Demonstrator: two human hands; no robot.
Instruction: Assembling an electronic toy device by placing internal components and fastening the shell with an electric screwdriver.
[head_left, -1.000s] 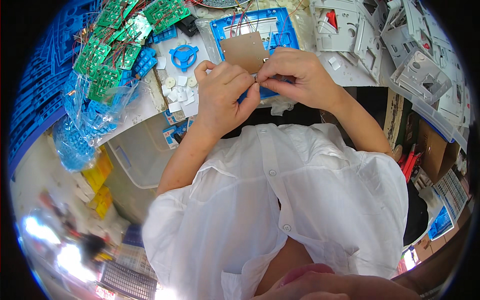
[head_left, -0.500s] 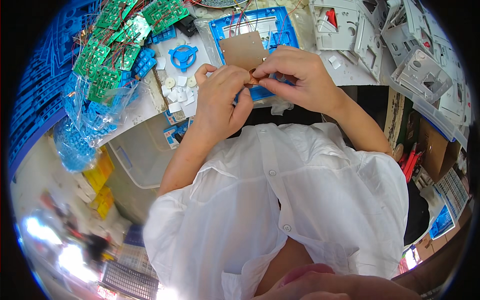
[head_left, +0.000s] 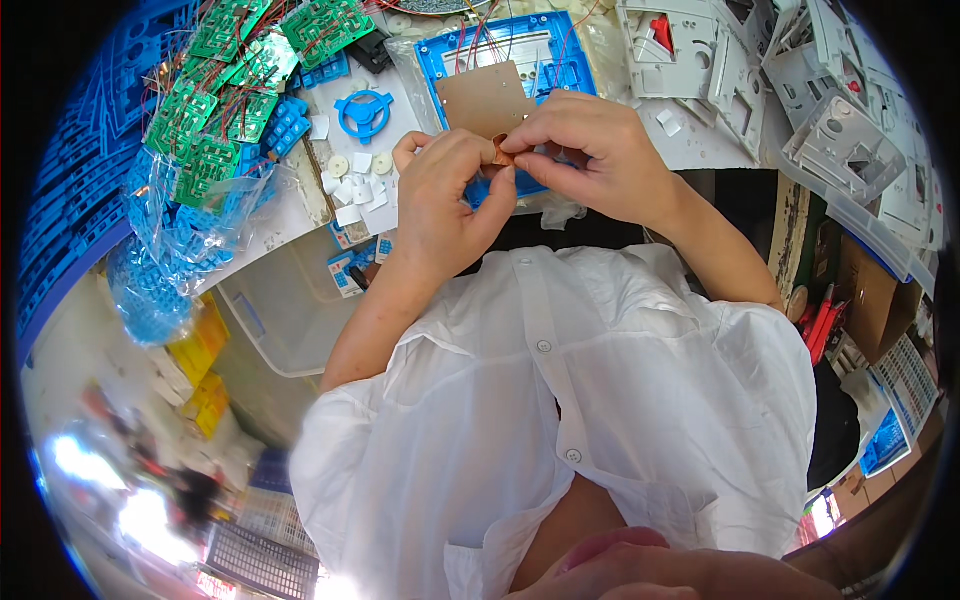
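Observation:
Between the fingertips of both hands is a small copper-coloured piece [head_left: 503, 155], thin and slightly curled; its full shape is hidden. My left hand [head_left: 450, 190] pinches it from the left, thumb and forefinger closed on it. From the other side my right hand [head_left: 595, 155] grips it with thumb and forefinger. Both hands are over the near part of a blue plastic housing [head_left: 430, 75]. A brown flat board [head_left: 485, 97] lies across that housing, just beyond my fingers, with thin red wires [head_left: 478, 40] above it.
Green circuit boards [head_left: 210, 165] are piled at the left, near bagged blue parts [head_left: 155, 280]. A blue ring [head_left: 363, 116] and small white pieces [head_left: 350, 190] lie left of my hands. White plastic housings [head_left: 690, 70] are stacked at the right. A clear bin [head_left: 270, 320] stands below the table edge.
My left thumb has shifted up and right, closer to the copper-coloured piece. Both hands keep hold of it in nearly the same place.

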